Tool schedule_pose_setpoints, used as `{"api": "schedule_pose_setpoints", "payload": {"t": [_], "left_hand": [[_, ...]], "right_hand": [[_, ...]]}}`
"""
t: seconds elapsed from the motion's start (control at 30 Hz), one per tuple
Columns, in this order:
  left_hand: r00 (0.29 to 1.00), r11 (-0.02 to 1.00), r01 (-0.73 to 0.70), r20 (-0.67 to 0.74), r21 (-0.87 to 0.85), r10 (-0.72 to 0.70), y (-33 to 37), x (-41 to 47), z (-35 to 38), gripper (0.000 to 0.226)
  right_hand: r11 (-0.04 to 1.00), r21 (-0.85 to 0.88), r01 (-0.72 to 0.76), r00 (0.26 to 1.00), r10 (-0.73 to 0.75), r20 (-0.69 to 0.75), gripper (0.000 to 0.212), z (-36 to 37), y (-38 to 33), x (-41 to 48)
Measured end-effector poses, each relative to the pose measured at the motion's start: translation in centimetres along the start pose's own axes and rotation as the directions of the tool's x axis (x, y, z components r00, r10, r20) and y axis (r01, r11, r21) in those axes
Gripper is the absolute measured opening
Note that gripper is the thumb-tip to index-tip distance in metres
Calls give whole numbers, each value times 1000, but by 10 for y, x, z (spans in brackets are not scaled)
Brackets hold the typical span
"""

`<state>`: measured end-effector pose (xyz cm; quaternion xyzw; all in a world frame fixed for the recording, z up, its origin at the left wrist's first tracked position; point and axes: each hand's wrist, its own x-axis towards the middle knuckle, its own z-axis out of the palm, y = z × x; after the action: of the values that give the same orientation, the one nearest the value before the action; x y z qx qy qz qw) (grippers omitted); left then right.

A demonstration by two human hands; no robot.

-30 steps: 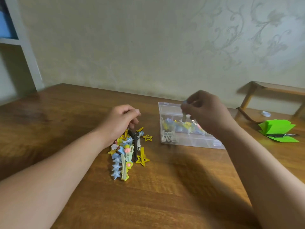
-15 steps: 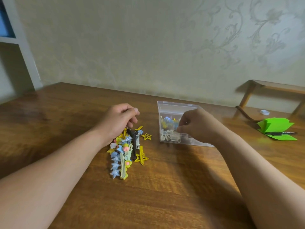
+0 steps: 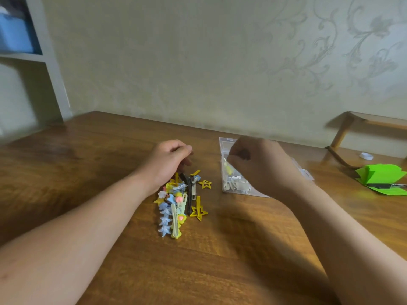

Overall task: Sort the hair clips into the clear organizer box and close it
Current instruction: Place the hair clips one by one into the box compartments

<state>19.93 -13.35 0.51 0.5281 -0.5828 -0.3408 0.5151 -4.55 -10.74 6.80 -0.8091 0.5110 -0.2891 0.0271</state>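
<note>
A pile of colourful hair clips lies mid-table, with yellow star clips at its right edge. My left hand hovers over the pile's far end with its fingers curled down; whether it grips a clip is hidden. The clear organizer box stands to the right with several clips inside. My right hand, blurred, is over the box with its fingers curled. A yellow clip sits just under its fingertips, and I cannot tell if they pinch it.
The wooden table runs to a wall at the back. At the right lie a green paper stack with a pen on it, a small white cap and a wooden stand. A white shelf stands at the far left.
My right hand dropped from above the box down into it, then rose a little and shifted toward the box's left end. My left hand stayed over the pile.
</note>
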Motion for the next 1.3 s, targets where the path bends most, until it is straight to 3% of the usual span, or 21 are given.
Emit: {"api": "schedule_pose_setpoints", "payload": {"t": [0.17, 0.3, 0.43, 0.63, 0.77, 0.9, 0.97, 1.03, 1.3], "left_hand": [[1000, 1000, -15, 12, -12, 15, 2, -1, -1, 28], [1000, 1000, -8, -2, 25, 8, 2, -1, -1, 21], [1000, 1000, -10, 3, 26, 9, 5, -3, 0, 21], [1000, 999, -20, 6, 40, 20, 3, -4, 0, 21], [1000, 999, -30, 5, 34, 30, 3, -4, -1, 20], [1000, 1000, -15, -10, 7, 16, 2, -3, 2, 20], [1000, 999, -17, -13, 33, 18, 3, -3, 3, 19], [1000, 999, -23, -11, 45, 23, 5, -3, 4, 19], [1000, 997, -22, -2, 77, 22, 5, -5, 4, 20]], "right_hand": [[987, -48, 156, 961, -141, 237, 13, 13, -36, -16], [984, -114, 133, 917, -79, 392, 29, 23, -48, -24], [988, -108, 112, 897, -54, 439, 27, 25, -50, -24], [995, 84, 44, 895, -77, 440, 17, 27, -44, -22], [976, 213, 43, 940, -112, 323, 15, 23, -39, -16], [904, 407, -130, 991, 104, 87, 18, -3, -7, 2], [905, 373, -204, 974, 227, -19, 14, -17, 23, 9], [917, 284, -279, 953, 300, -33, 10, -23, 49, 11], [966, -20, -257, 942, 255, 219, 8, -14, 65, 10]]}}
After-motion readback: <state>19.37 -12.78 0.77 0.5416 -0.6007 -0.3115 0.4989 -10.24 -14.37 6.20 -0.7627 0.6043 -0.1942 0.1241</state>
